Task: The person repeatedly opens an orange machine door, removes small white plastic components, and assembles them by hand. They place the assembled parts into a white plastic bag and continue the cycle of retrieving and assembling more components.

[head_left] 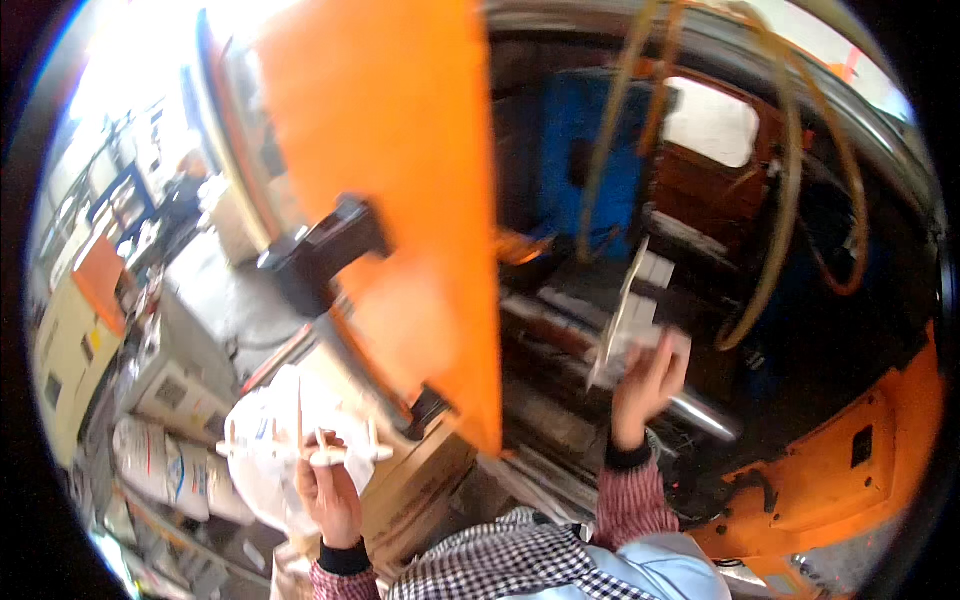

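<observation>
My left hand is closed around a thin cream plastic sprue, a bar with several short upright pegs and one longer spike. Right behind it bulges a white plastic bag. At the opening of an orange machine, my right hand grips a white plastic moulded piece with a long thin edge and square tabs. Motion blur softens its outline, and my fingers cover its lower end. The orange door with its dark handle stands between the two hands.
Yellowish hoses loop down inside the machine, before a blue block. A shiny metal rod lies below my right hand. An orange panel bounds the right side. Cartons, white sacks and grey cabinets stand at left.
</observation>
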Available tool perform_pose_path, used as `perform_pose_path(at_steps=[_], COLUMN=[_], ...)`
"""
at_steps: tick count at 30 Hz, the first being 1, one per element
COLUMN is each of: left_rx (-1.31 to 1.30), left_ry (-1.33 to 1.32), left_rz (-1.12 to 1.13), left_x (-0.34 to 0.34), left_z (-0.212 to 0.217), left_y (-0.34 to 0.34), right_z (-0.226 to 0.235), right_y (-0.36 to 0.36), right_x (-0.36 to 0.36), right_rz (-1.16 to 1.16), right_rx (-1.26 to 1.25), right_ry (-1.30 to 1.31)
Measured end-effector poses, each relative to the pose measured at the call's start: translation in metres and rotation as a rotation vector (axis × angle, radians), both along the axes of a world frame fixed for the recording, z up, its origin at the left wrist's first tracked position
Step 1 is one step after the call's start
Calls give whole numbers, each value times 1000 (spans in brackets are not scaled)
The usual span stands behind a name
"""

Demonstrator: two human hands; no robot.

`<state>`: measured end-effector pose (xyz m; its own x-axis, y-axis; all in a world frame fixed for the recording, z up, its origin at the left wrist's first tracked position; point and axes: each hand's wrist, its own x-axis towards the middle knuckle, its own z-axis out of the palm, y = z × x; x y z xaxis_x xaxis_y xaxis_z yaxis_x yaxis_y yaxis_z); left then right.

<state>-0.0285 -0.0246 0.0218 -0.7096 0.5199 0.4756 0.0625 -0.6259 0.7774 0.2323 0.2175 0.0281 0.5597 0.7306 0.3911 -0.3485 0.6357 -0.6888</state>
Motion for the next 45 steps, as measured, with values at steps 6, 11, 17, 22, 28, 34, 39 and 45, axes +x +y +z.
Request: perform_pose_path(at_steps=[6, 11, 17, 22, 28, 34, 39, 45], left_rx=[-351, -390, -441, -400, -400, -711, -677, -641], left_ry=[-302, -544, -644, -802, -953, -183, -21, -250], left_rz=[86, 172, 154, 131, -27, 317, 469, 356], left_x=[-37, -55, -51, -55, -56, -45, -57, -68], left_z=[-48, -114, -135, -140, -135, -132, -137, -138], left_y=[-73, -120, -157, -186, -193, -187, -185, -194], right_z=[-58, -139, -226, -195, -133, -129, -158, -150], right_y=[-180, -170, -170, -205, -254, -271, -268, -275], right_x=[-32, -171, -289, -286, -234, -242, -251, -259], right_rz=[777, 809, 1011, 844, 987, 1531, 1942, 1723], right_rx=[-2, 92, 43, 335, 1102, -258, -806, -272], right_ry=[-759, -1011, -1065, -1347, -1244, -1077, -458, -983])
